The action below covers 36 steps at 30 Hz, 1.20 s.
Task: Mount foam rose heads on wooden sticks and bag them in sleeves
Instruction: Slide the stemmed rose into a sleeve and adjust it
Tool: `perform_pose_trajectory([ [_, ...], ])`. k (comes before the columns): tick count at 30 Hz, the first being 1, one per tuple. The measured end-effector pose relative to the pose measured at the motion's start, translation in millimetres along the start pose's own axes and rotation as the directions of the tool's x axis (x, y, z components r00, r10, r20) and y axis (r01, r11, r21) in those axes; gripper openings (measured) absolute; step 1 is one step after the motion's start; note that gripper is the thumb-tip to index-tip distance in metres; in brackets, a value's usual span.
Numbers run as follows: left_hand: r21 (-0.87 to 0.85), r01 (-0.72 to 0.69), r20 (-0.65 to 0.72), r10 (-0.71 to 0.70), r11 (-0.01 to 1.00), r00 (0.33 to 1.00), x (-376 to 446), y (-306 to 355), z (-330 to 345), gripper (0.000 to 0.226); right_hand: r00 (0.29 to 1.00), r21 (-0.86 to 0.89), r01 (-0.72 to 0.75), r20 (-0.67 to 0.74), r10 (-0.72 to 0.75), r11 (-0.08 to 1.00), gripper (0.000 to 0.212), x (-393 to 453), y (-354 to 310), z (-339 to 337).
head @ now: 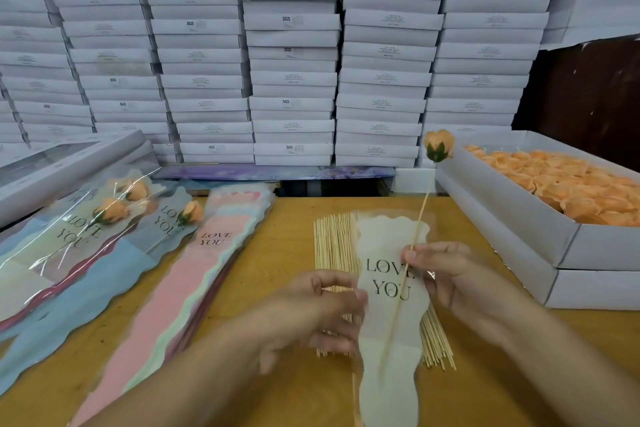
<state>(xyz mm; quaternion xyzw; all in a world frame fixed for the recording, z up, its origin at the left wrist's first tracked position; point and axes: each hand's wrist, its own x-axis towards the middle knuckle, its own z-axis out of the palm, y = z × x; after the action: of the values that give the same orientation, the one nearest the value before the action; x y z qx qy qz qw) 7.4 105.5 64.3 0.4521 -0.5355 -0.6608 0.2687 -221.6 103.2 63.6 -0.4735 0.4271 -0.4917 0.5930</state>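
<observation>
An orange foam rose head (439, 145) sits on top of a thin wooden stick (420, 215). The stick's lower part runs down inside a pale cream sleeve (388, 357) printed "LOVE YOU". My right hand (450, 277) pinches the stick and the sleeve's right edge. My left hand (322, 308) grips the sleeve's left edge. Under the sleeve lies a bundle of loose sticks (334, 246) on the wooden table (270, 288).
A white box (540, 218) full of orange rose heads (571, 187) stands at the right. A stack of empty pink and pastel sleeves (194, 274) lies left of centre. Bagged roses (110, 211) lie at the far left. White boxes are stacked along the back.
</observation>
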Motion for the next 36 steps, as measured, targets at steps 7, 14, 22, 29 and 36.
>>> perform_pose_trajectory([
  [7, -0.101, -0.134, -0.140, 0.119, 0.986, 0.983, 29.8, 3.8, 2.1, 0.037, 0.997, -0.036, -0.040, 0.065, 0.042, 0.999, 0.021, -1.5, 7.5, 11.0],
  [14, 0.045, -0.177, -0.205, 0.183, 0.983, 0.961, 40.3, -8.5, -0.5, 0.024, 0.999, -0.094, -0.018, 0.035, 0.022, 0.995, 0.015, -2.1, 9.4, 10.6],
  [22, 0.088, -0.174, -0.205, 0.189, 0.981, 0.960, 40.3, -4.7, -9.7, 0.015, 0.995, -0.161, 0.027, -0.087, -0.041, 0.987, 0.009, 5.3, 15.0, 3.3],
  [29, -0.038, -0.105, -0.098, 0.101, 0.994, 0.990, 36.9, -9.0, -5.4, 0.038, 0.996, -0.145, 0.053, -0.057, -0.062, 0.988, 0.011, 6.5, 18.6, 5.0],
  [36, -0.164, -0.102, -0.080, 0.090, 0.981, 0.993, 35.4, -12.0, -3.7, 0.019, 0.998, -0.157, 0.036, -0.048, -0.044, 0.987, 0.009, 8.1, 22.8, 2.7],
])
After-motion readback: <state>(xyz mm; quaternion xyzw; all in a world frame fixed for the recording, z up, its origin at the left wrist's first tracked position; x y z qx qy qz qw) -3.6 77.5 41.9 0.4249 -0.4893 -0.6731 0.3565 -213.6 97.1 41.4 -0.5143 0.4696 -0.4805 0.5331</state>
